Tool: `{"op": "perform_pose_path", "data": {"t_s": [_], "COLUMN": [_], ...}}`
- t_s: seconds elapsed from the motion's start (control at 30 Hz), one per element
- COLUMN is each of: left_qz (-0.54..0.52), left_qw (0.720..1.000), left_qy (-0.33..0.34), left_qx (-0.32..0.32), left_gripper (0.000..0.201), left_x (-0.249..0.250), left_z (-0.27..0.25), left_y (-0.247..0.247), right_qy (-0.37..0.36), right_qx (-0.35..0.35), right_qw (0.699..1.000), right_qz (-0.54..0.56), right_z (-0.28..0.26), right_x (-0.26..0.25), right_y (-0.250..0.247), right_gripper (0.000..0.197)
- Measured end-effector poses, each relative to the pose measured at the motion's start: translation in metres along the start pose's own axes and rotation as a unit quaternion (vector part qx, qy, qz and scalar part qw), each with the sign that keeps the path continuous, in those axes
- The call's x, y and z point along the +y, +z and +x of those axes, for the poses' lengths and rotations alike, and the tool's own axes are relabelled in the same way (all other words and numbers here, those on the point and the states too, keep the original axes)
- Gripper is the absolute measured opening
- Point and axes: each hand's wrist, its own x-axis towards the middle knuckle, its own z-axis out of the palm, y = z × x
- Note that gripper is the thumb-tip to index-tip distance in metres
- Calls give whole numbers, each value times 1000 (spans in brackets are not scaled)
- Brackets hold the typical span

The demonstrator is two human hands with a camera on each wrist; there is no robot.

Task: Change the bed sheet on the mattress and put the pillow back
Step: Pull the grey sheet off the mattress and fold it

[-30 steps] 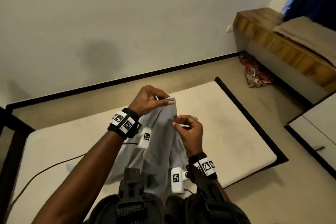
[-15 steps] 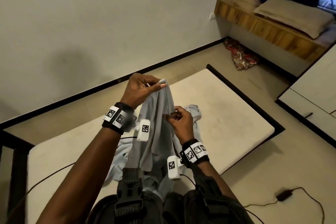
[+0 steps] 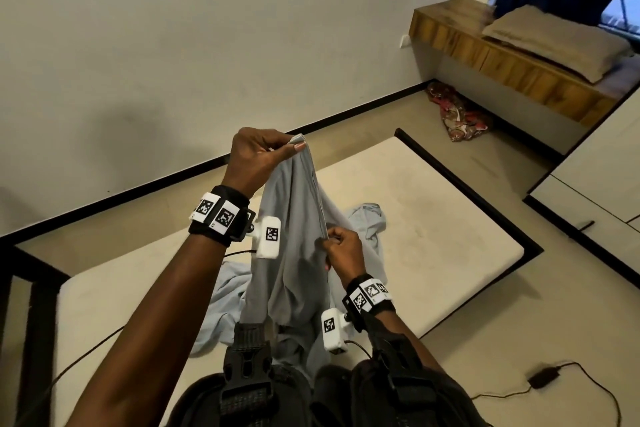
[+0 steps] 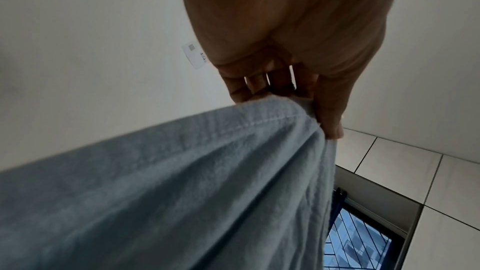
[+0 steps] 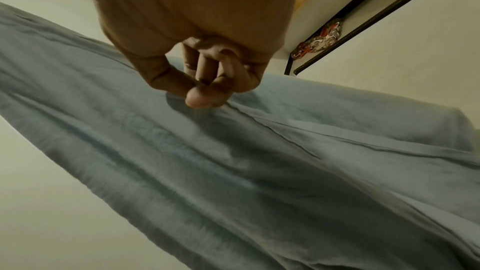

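Left hand (image 3: 258,156) pinches the corner of the sheet (image 3: 294,253) at the top, thumb against curled fingers; the left wrist view shows the hemmed edge bunched in that grip. Right hand (image 3: 343,251) sits lower and to the right along the same hem, fingers curled with thumb meeting fingertip. The head view reads as a pinch on the hem, while the right wrist view shows the thumb (image 5: 200,95) at the cloth, so probably a light hold, not certain. Between the two grips the hem runs fairly taut. Below them the rest of the sheet hangs slack and pools on the mattress (image 3: 433,218), some of it spilling out to the right of the right hand. Mattress is otherwise bare, directly under both hands. Sheet looks light, thin, fully limp and a bit wrinkled: it won't hold shape and will twist or slide through a loose pinch. Best hold is on the stitched hem at the corners, where the cloth is thickest, so judge the next job as working along the hem to the next corner. Pillow (image 3: 550,38) lies on the wooden shelf (image 3: 485,55), well apart, up and right of the right hand. A patterned cloth (image 3: 457,113) lies on the floor below it.
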Motion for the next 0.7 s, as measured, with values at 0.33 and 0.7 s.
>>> {"op": "perform_pose_path", "data": {"t_s": [0.33, 0.7], "left_qz": [-31, -26], "left_qw": [999, 998], "left_qy": [5, 11], "left_qx": [12, 59], "left_gripper": [21, 19], "left_x": [23, 32], "left_z": [7, 15], "left_y": [-21, -45], "right_qy": [55, 27], "right_qx": [-38, 172], "right_qw": [998, 984], "right_qz": [-10, 22], "right_z": [15, 31], "right_x": [-7, 7], "right_y": [16, -3], "right_gripper": [23, 22]}}
